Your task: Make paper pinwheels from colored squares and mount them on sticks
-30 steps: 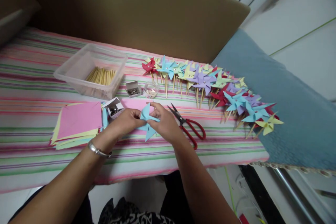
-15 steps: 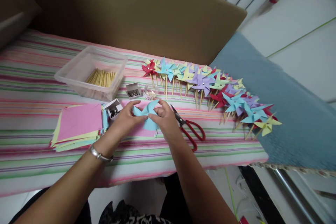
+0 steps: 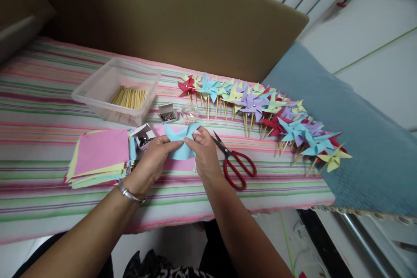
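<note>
Hands: left hand [image 3: 152,158] and right hand [image 3: 203,153] meeting over the blue paper [image 3: 180,141], both grips pinched shut on it, fingertips pressing folded points toward the middle, probably to keep the corners from springing back.
Blue paper: held low over the striped cloth [image 3: 48,108], just above a pink sheet [image 3: 178,164], between the paper stack and the scissors; part-folded, no stick on it yet.
Scissors [image 3: 235,163]: red handles, blades parted, lying just right of the right hand, within easy reach, not touched.
Paper stack [image 3: 99,156]: pink on top, yellow and blue edges below, squared up by the left wrist, close for taking the next sheet.
Tub [image 3: 117,91]: clear plastic, open, holding a bundle of wooden sticks [image 3: 129,97] lying flat at one side.
Small box [image 3: 167,113]: white card, open, dark metal pins inside, too small to tell apart.
Second box [image 3: 143,135]: open, tilted, just beside the left fingers, similar metal bits inside.
Cup [image 3: 189,114]: clear, shallow, pale small pieces in it, kind unclear.
Pinwheels [image 3: 260,110]: finished ones on sticks, red, blue, purple, yellow, green, overlapped in a curved row to the right, well apart from the hands.
Bracelet [image 3: 130,194]: metal, on the left wrist.
</note>
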{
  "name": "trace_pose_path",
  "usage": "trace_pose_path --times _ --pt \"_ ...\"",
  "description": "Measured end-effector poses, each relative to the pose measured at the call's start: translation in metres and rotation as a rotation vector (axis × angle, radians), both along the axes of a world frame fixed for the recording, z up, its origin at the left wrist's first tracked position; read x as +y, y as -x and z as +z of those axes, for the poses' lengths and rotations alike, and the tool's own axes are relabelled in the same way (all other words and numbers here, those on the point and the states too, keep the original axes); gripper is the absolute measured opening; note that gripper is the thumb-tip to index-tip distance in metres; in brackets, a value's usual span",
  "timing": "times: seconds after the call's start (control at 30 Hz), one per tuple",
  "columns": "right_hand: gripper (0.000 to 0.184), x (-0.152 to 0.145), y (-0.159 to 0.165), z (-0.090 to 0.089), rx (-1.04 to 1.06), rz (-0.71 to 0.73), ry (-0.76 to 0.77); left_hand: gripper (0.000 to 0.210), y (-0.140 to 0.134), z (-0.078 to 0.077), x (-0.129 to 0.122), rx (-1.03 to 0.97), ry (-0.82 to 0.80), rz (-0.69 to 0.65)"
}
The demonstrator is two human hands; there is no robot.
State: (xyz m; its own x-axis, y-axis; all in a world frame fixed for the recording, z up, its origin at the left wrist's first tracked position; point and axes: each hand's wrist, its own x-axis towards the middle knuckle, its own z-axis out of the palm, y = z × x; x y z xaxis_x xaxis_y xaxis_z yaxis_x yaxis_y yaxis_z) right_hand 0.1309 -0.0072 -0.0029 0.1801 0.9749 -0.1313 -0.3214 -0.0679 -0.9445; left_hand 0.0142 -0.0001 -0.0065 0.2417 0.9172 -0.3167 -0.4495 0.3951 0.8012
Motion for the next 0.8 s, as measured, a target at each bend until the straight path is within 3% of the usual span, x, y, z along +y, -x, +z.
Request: trace_pose_path --times 0.17,0.27,0.33,0.43,0.53,0.63,0.8 --pt "0.038 0.0 -0.001 -0.002 -0.062 0.068 0.008 0.017 0.005 -0.005 0.007 0.071 0.03 0.025" --pt "0.045 -0.001 -0.005 -0.004 -0.222 0.076 0.016 0.018 0.012 -0.004 0.015 0.099 0.032 0.053" --pt "0.041 -0.004 -0.008 -0.003 -0.426 0.042 -0.082 0.017 0.018 -0.001 0.019 0.11 0.024 0.089" --pt "0.031 -0.011 -0.012 0.001 -0.805 0.002 -0.397 0.017 0.027 0.006 0.023 0.115 0.005 0.114" --pt "0.034 -0.017 -0.012 0.004 -1.091 0.081 -0.616 0.017 0.034 0.012 0.025 0.096 0.006 0.115" --pt "0.043 -0.019 -0.007 0.001 -1.259 0.164 -0.647 0.017 0.036 0.013 0.026 0.081 0.007 0.119" --pt "0.027 -0.015 -0.004 -0.007 -1.304 0.074 -0.654 0.016 0.035 0.011 0.027 0.08 0.004 0.11"
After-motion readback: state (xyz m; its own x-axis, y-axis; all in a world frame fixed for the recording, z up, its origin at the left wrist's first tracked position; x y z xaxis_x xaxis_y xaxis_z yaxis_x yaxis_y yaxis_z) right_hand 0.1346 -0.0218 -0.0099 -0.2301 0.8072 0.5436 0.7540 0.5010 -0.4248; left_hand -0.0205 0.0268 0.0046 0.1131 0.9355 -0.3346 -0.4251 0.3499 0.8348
